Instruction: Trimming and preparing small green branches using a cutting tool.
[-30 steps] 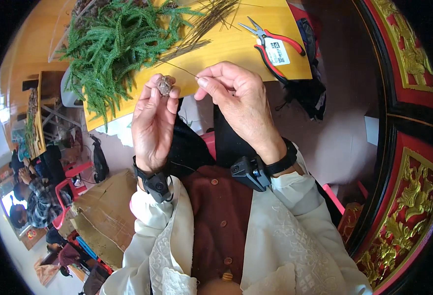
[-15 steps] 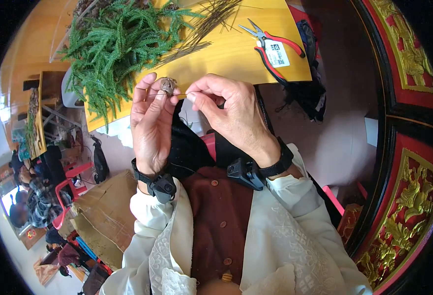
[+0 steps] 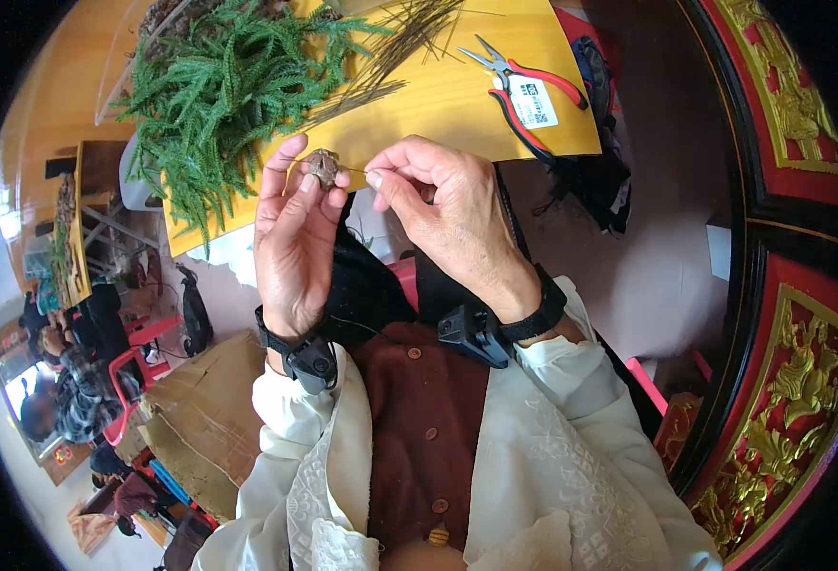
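Between the thumb and fingers of my left hand is a small brown, rounded piece that looks like a pine cone. A thin dark wire runs from it toward my right hand, whose thumb and forefinger pinch the wire's end. How the wire is fixed to the cone is hidden by my fingers. Both hands are raised just in front of the yellow table's near edge. Beyond my right hand, red-and-black-handled pliers lie with their jaws pointing away.
Green fern-like artificial sprigs are heaped on the table's left. Loose dark wires lie behind my hands on the yellow table. Cardboard stands at my left, with people farther off. A carved red-and-gold panel is at my right.
My right hand has shifted slightly right, widening the gap between my hands. The cone has turned a little in my left fingers, and the wire now slants.
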{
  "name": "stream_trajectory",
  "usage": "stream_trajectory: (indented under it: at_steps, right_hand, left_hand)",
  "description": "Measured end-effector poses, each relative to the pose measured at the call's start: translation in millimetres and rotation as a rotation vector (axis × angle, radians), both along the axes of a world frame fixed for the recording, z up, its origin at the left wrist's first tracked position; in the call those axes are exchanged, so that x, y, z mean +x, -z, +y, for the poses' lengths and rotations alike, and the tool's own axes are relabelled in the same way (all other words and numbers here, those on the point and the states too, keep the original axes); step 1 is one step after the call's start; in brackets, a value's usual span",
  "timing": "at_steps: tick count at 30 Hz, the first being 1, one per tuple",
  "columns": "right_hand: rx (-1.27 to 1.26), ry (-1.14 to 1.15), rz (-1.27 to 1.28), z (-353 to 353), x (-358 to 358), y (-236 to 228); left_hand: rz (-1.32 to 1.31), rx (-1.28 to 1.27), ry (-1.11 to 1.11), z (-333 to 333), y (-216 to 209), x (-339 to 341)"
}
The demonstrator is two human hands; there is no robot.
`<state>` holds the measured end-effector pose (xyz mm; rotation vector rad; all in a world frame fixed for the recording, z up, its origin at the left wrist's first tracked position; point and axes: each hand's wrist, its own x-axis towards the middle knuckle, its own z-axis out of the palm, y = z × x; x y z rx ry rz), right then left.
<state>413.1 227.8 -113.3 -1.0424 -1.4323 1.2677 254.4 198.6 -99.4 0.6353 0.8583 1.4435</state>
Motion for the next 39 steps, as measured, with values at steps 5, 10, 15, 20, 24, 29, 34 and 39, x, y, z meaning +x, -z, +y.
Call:
stream_trajectory:
  at_steps: [5, 10, 15, 20, 24, 29, 34, 39]
  right_hand:
    - [0.014, 0.015, 0.009, 0.6, 2.0, 0.4]
    - [0.084, 0.044, 0.012, 1.4, 0.9, 0.9]
    - [0.099, 0.042, -0.020, 1.4, 0.5, 5.6]
    - [-0.128, -0.080, 0.081, 0.2, 4.4, 0.7]
    - [-0.094, -0.027, 0.065, -0.2, 4.7, 4.0]
    - [0.022, 0.046, 0.070, -2.2, 2.9, 15.9]
    - [0.117, 0.080, -0.126, -2.8, 5.3, 13.9]
    - [0.184, 0.095, -0.095, -5.3, 1.3, 15.5]
  left_hand:
    - [-0.052, 0.008, 0.054, 1.2, 5.9, 0.0]
    - [-0.127, -0.026, 0.077, 1.6, 10.2, -2.9]
    - [-0.069, 0.001, 0.058, 3.3, 11.3, -0.6]
    - [0.196, 0.009, -0.063, 1.1, 10.4, 12.8]
    - [0.180, 0.000, -0.047, 1.0, 9.2, 17.9]
    - [0.139, -0.056, -0.013, -2.5, 14.7, 19.5]
    - [0.079, -0.075, -0.066, -1.6, 14.6, 27.3]
    - [-0.038, -0.004, -0.039, 0.9, 24.6, 16.7]
